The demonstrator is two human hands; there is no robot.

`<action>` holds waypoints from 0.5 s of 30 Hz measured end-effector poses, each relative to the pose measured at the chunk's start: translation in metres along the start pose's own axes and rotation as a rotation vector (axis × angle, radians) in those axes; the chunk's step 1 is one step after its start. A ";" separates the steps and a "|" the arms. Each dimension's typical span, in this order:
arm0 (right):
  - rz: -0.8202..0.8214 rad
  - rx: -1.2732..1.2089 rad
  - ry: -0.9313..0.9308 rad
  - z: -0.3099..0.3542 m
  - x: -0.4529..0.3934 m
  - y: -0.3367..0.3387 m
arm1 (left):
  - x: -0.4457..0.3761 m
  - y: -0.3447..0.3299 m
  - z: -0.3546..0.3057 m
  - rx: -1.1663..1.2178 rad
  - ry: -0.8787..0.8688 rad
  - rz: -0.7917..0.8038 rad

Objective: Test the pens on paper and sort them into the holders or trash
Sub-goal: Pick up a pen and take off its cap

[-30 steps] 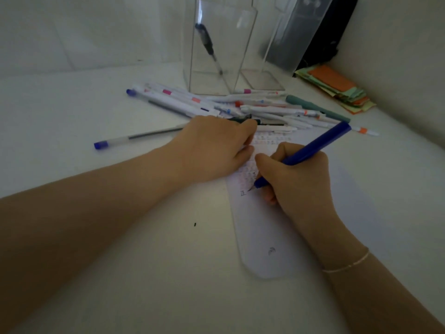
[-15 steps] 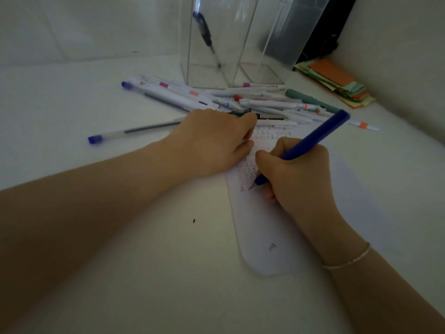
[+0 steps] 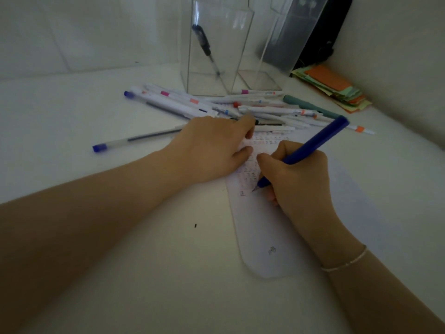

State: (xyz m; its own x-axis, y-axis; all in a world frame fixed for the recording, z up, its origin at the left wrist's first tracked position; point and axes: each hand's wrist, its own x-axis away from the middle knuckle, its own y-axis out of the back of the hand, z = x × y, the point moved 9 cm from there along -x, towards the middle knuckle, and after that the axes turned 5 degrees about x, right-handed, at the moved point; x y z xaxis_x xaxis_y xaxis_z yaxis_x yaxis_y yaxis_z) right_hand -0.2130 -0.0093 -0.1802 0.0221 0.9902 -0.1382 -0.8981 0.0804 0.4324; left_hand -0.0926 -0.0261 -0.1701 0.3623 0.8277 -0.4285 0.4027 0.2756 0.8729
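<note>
Gripping a smooth blue pen [image 3: 310, 147] in a writing hold, the right hand [image 3: 298, 179] curls its fingers round the lower barrel, the dark tip touching the paper [image 3: 260, 232] beside small scribbled marks; the pen's long axis slopes from the tip, low and left, up to its blunt cap end, high and right, away from the person. The paper is a pale matte sheet with a rounded near corner, lying flat on the white bench [image 3: 120, 273]. The left hand [image 3: 212, 150] lies palm down on the sheet's far left part, fingers loosely bent, holding nothing. Beyond it sprawls a heap of slim white pens [image 3: 265, 109] with coloured bands, mostly lying crosswise. A clear-barrelled pen with a blue cap [image 3: 134, 139] lies apart to the left. Behind stand two clear rigid square holders [image 3: 216, 51]; the left one contains one dark pen [image 3: 204, 47], leaning tip down.
</note>
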 end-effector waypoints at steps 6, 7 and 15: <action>-0.043 -0.580 -0.100 -0.006 -0.002 0.014 | 0.001 0.002 -0.004 0.272 0.044 0.002; -0.024 -0.672 -0.113 -0.005 -0.002 0.012 | 0.001 0.001 -0.006 0.302 0.038 0.014; 0.065 -0.779 -0.116 -0.005 -0.003 0.003 | 0.002 0.001 -0.012 0.317 -0.012 0.016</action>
State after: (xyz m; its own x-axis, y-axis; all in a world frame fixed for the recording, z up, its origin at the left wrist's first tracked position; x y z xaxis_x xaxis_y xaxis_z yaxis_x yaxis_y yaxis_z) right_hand -0.2181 -0.0122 -0.1829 -0.0333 0.9992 -0.0217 -0.9473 -0.0385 -0.3181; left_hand -0.1015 -0.0187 -0.1671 0.3797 0.8244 -0.4198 0.6380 0.0953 0.7641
